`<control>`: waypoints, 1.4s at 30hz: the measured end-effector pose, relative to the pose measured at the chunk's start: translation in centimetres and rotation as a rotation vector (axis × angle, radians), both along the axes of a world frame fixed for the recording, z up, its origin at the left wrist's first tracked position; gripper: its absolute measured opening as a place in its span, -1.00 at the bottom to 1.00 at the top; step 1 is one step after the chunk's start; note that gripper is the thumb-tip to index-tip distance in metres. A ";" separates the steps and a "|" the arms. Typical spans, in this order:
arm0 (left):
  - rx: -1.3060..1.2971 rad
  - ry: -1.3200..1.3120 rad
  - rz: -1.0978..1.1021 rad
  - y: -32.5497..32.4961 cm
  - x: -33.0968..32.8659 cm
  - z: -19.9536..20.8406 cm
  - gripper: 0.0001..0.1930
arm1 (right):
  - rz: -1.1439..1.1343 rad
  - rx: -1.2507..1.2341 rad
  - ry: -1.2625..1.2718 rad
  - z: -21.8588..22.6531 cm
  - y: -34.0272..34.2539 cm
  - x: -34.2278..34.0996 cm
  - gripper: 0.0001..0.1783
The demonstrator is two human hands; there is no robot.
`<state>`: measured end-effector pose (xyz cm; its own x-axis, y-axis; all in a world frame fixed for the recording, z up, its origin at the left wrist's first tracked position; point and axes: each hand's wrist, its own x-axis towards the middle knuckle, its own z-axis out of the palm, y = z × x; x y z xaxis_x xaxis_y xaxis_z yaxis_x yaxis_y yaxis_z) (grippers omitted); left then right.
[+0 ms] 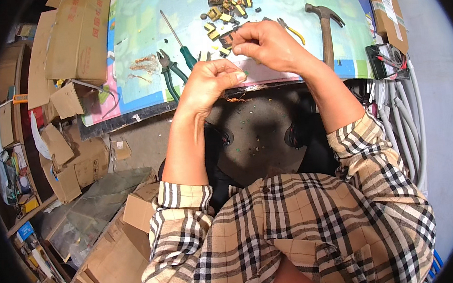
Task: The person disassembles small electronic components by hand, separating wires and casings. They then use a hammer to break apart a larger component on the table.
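My left hand (207, 85) is closed in a pinch at the table's near edge. A tiny green bit shows by its fingertips, too small to name. Loose copper wire (236, 98) hangs just beyond and below that hand. My right hand (268, 46) is also closed, thumb against bent fingers, above the table. What it grips, if anything, is hidden. Right behind its fingertips is a small transformer (227, 39) with a reddish-brown winding. Farther back lies a pile of yellow and black transformer parts (223, 13). Green-handled cutting pliers (168, 74) and a screwdriver (186, 55) lie left of my hands.
A claw hammer (326, 34) and yellow-handled pliers (293, 30) lie to the right. Fine wire scraps (145, 65) are at the left. A meter with leads (384, 62) sits at the right edge. Cardboard boxes (77, 36) crowd the left. Small scraps litter the floor (252, 134).
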<state>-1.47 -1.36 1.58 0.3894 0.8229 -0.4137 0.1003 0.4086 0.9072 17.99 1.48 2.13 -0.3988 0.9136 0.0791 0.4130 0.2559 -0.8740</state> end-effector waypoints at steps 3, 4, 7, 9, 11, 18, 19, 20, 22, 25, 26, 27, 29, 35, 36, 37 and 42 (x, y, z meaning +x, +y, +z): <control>0.031 0.096 0.117 0.4 -0.9 -0.9 -0.88 | 0.057 0.009 0.078 0.9 -0.4 -0.3 -0.83; -0.011 0.090 0.191 0.7 -1.4 -0.6 -0.88 | 0.095 -0.021 0.076 1.1 -0.5 0.3 -0.85; 0.072 -0.118 0.236 1.1 -2.3 -0.2 -0.89 | 0.137 -0.087 -0.016 1.1 -0.4 1.4 -0.87; 0.104 -0.126 0.111 0.5 -1.7 0.4 -0.89 | 0.038 -0.082 -0.093 0.7 -0.1 1.3 -0.86; 0.130 -0.056 -0.051 -0.3 -0.3 0.9 -0.89 | -0.058 -0.005 -0.020 0.0 0.1 0.7 -0.85; -0.018 -0.038 0.240 1.6 -3.1 -1.3 -0.89 | 0.138 -0.172 0.199 1.5 -0.6 1.8 -0.87; -0.007 -0.118 0.254 1.7 -3.1 -1.1 -0.89 | 0.181 -0.151 0.136 1.6 -0.6 2.1 -0.87; 0.004 -0.199 0.269 1.8 -3.0 -0.7 -0.89 | 0.224 -0.131 0.073 1.7 -0.5 2.3 -0.87; 0.012 -0.309 0.261 1.5 -2.8 -0.3 -0.89 | 0.224 -0.073 -0.084 1.2 -0.2 2.4 -0.86; -0.003 -0.349 0.201 1.1 -2.6 0.0 -0.89 | 0.004 -0.171 -0.133 0.0 0.4 1.9 -0.86; -0.010 -0.329 0.187 1.1 -2.5 -0.1 -0.88 | 0.039 -0.136 -0.092 -0.7 0.5 1.8 -0.84; -0.016 -0.308 0.173 1.1 -2.5 -0.2 -0.88 | 0.047 -0.063 -0.042 -1.1 0.5 1.7 -0.83; 0.029 -0.176 0.171 0.8 -1.7 0.1 -0.87 | 0.068 0.077 0.057 -1.4 0.5 0.8 -0.81; 0.057 -0.115 0.173 0.4 -1.4 0.4 -0.87 | 0.276 -0.440 0.305 -0.2 0.2 0.6 -0.78; 0.063 -0.134 0.175 0.4 -1.5 0.5 -0.87 | 0.279 -0.452 0.328 0.1 0.2 0.6 -0.79; 0.068 -0.151 0.176 0.4 -1.5 0.5 -0.87 | 0.282 -0.466 0.352 0.1 0.1 0.5 -0.79; 0.103 -0.107 0.129 0.4 -1.6 0.9 -0.88 | 0.258 -0.471 0.374 -0.2 -0.1 0.2 -0.83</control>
